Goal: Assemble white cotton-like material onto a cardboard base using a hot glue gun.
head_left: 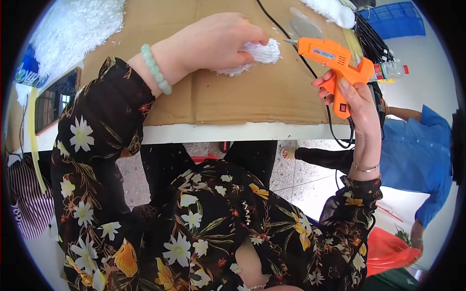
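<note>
My left hand (221, 41) is closed around a small bundle of white fringe-like fibres (264, 51), its frayed end poking out to the right past my fingers. The hand rests low over a sheet of brown cardboard (252, 97). In my right hand (357, 99) is an orange hot glue gun (335, 60), gripped by its handle with fingers around the trigger. The metal nozzle points left, a short gap away from the white fibres. A black cord hangs from the base of the handle. My left palm and part of the bundle are hidden.
White shredded fibres (82, 29) are heaped at the far left, beside a dark phone (56, 101). At the far right lie another white fibre bundle (332, 12), black rods (374, 39), a blue basket (395, 20) and a plastic bottle (392, 71). A person in blue (412, 150) is at the right.
</note>
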A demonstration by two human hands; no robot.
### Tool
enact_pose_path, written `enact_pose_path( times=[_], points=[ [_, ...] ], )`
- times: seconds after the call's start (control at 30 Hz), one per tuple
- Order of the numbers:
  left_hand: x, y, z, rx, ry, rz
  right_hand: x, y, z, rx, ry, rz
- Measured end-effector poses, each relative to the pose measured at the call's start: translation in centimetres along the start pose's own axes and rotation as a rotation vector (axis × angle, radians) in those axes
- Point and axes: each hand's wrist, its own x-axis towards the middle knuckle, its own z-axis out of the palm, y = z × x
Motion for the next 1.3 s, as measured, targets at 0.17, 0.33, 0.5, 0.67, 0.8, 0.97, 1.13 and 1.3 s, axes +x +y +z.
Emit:
enact_pose_path(
  times=[0.17,0.33,0.5,0.67,0.8,0.97,1.13,1.3],
  points=[
    [-0.5,-0.5,0.2,-0.009,0.006,0.005,0.5,0.0,1.1,-0.247,-0.043,-0.039],
    [-0.2,-0.2,-0.1,0.009,0.011,0.010,1.0,0.4,0.7,-0.419,-0.033,0.031],
    [-0.7,0.0,-0.4,0.001,-0.032,-0.028,1.6,0.8,1.0,-0.536,-0.026,0.051],
    [1.4,0.2,0.2,-0.009,-0.029,0.054,0.6,-0.5,0.4,-0.565,0.065,0.274],
    [-0.2,0.6,-0.9,-0.010,-0.026,-0.006,2.1,1.0,1.7,-0.604,0.086,-0.095],
    [1.2,1.8,-1.0,-0.033,-0.056,-0.004,1.7,-0.1,0.8,-0.805,0.097,-0.056],
    [1.7,1.7,-0.4,-0.092,-0.108,-0.101,1.6,0.8,0.7,-0.754,0.123,-0.231],
    [1.3,1.6,-0.9,-0.054,-0.102,-0.112,1.8,0.3,1.1,-0.786,0.077,-0.179]
  ],
)
